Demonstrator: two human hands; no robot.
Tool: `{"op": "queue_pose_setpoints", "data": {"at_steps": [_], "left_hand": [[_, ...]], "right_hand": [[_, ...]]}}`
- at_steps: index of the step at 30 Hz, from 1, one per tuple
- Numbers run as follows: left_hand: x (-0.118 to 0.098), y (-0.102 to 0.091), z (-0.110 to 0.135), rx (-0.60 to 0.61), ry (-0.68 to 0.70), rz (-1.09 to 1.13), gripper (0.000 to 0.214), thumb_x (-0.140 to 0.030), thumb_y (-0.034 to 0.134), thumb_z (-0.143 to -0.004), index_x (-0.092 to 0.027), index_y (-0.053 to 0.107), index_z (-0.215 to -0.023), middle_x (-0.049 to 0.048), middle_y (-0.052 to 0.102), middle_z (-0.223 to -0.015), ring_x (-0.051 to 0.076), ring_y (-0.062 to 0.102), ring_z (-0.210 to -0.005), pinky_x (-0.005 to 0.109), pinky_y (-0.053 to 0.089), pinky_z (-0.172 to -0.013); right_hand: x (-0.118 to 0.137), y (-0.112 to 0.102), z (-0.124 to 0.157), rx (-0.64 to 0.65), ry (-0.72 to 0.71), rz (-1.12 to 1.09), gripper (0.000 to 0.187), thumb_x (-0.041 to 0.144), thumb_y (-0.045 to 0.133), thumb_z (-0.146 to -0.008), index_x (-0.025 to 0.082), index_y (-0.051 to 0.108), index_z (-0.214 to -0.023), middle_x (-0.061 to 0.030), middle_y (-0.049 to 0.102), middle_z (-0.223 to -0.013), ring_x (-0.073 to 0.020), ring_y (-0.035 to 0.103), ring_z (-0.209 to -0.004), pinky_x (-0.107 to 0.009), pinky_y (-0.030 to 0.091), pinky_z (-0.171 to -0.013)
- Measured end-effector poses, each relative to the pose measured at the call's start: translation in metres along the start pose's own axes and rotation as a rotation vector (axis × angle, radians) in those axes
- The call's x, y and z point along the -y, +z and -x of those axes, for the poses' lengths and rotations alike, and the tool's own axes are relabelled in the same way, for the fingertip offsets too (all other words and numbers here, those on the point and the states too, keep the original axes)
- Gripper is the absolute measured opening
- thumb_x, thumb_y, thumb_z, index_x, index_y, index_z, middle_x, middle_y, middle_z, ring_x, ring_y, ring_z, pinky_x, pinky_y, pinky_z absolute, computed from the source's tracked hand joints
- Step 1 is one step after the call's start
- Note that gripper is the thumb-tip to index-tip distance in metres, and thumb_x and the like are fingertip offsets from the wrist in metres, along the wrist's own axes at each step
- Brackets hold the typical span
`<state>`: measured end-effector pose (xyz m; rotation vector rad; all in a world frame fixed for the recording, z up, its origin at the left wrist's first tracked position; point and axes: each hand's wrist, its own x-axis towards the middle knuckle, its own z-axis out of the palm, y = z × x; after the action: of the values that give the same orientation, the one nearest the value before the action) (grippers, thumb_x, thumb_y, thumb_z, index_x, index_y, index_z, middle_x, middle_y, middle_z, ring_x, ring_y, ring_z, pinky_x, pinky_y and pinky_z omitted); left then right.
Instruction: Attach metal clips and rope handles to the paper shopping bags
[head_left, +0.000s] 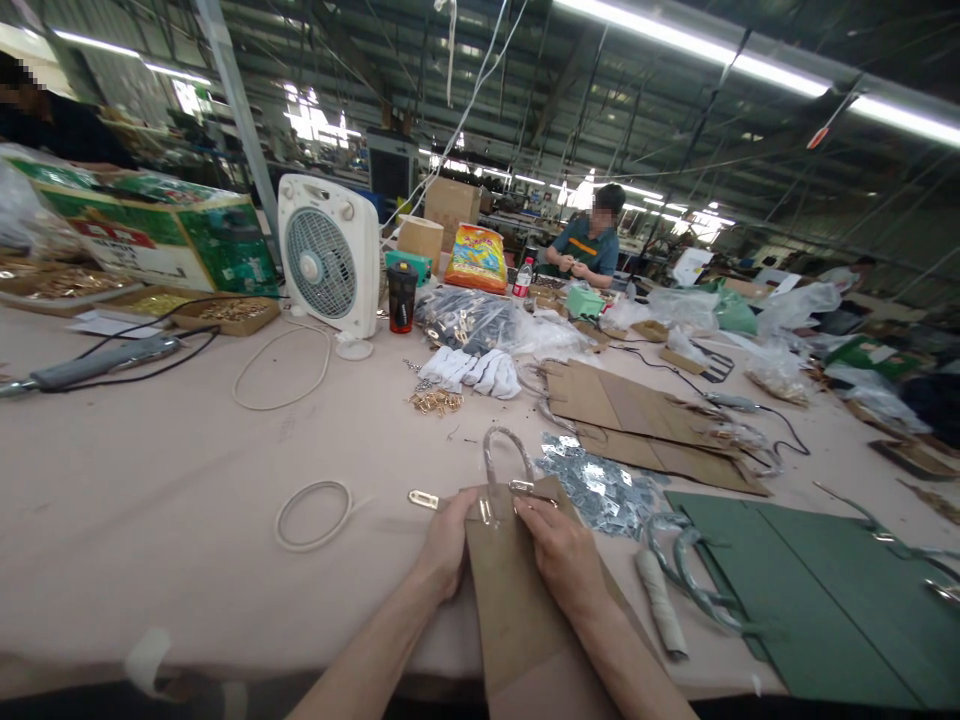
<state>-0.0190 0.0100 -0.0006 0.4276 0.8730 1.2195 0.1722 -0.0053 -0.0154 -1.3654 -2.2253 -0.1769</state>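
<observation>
A flat brown paper bag lies in front of me with its plastic-wrapped loop handle pointing away. My left hand grips the bag's top left edge, fingers curled on it. My right hand pinches the bag's top right edge beside a small metal clasp. A second gold clasp lies loose on the table just left of the bag.
Green flat bags with wrapped handles lie to the right, brown ones beyond. Small silver packets, gold fittings, white gloves, a cord ring, a white fan and boxes crowd the table. A seated person works at the far end.
</observation>
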Motion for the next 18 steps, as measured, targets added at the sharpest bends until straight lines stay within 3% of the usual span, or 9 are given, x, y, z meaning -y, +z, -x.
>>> {"op": "queue_pose_setpoints", "data": {"at_steps": [7, 11, 15, 18], "left_hand": [[0.000, 0.000, 0.000, 0.026, -0.011, -0.019, 0.032, -0.039, 0.069, -0.081, -0.012, 0.079, -0.094, 0.0105, 0.082, -0.092, 0.029, 0.076, -0.087, 0.038, 0.058, -0.084], [0.001, -0.003, 0.002, -0.006, 0.056, -0.172, 0.030, -0.043, 0.068, -0.084, -0.015, 0.078, -0.090, 0.0075, 0.081, -0.091, 0.028, 0.074, -0.086, 0.033, 0.057, -0.077], [0.002, -0.006, 0.001, -0.056, 0.097, -0.237, 0.035, -0.051, 0.069, -0.084, -0.017, 0.076, -0.088, 0.0060, 0.081, -0.088, 0.028, 0.074, -0.087, 0.033, 0.057, -0.077], [0.002, -0.004, 0.003, -0.079, 0.122, -0.279, 0.042, -0.055, 0.068, -0.083, -0.016, 0.076, -0.092, 0.0077, 0.081, -0.091, 0.028, 0.074, -0.091, 0.036, 0.057, -0.083]], "right_hand": [[0.020, -0.003, 0.011, 0.044, 0.086, -0.088, 0.070, -0.003, 0.040, -0.087, 0.021, 0.055, -0.150, -0.0127, 0.067, -0.137, -0.0280, 0.061, -0.130, -0.048, 0.055, -0.110], [0.019, -0.004, 0.016, 0.007, 0.168, -0.240, 0.069, 0.000, 0.041, -0.087, 0.026, 0.056, -0.149, -0.0093, 0.064, -0.143, -0.0264, 0.058, -0.135, -0.050, 0.051, -0.115], [0.016, -0.018, 0.015, -0.082, 0.376, -0.535, 0.046, 0.022, 0.048, -0.101, 0.030, 0.060, -0.144, -0.0080, 0.068, -0.140, -0.0270, 0.063, -0.130, -0.052, 0.051, -0.113], [0.028, -0.036, 0.017, -0.081, 0.528, -0.683, 0.049, 0.037, 0.057, -0.100, 0.029, 0.055, -0.149, -0.0093, 0.068, -0.139, -0.0284, 0.064, -0.128, -0.053, 0.050, -0.113]]}}
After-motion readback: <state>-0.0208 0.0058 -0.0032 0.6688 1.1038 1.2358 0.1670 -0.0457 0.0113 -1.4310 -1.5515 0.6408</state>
